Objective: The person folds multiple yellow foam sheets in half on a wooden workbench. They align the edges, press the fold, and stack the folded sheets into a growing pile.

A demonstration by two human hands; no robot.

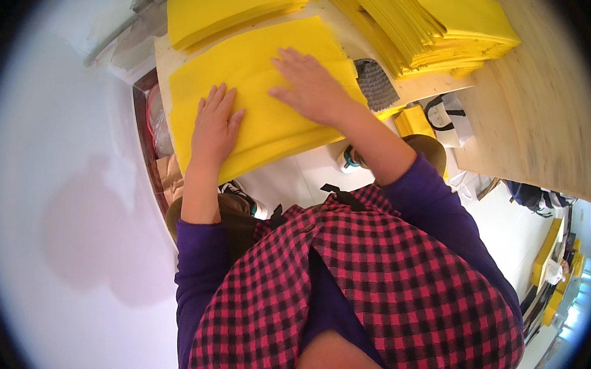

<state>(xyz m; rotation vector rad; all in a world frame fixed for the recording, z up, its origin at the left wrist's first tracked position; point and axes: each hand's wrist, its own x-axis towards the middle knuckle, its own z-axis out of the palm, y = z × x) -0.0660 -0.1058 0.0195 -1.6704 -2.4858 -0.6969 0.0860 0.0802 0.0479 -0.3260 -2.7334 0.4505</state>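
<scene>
A wide yellow fabric sheet (248, 68) lies spread on the wooden table in front of me, its near edge hanging past the table's front. My left hand (216, 125) rests flat on its left part, fingers stretched out. Farther right, my right hand (311, 85) lies over the middle of the sheet with fingers spread. Neither hand holds anything. Whether the sheet is one layer or several I cannot tell. Just right of it is a dark grey textured cloth (376, 84).
A yellow folded stack (234, 11) stands at the back left, and a taller yellow pile (443, 38) at the back right. A wooden panel (539, 124) rises on the right. Below the table edge are a white bag with black handles (454, 119) and a brown paper item (169, 176).
</scene>
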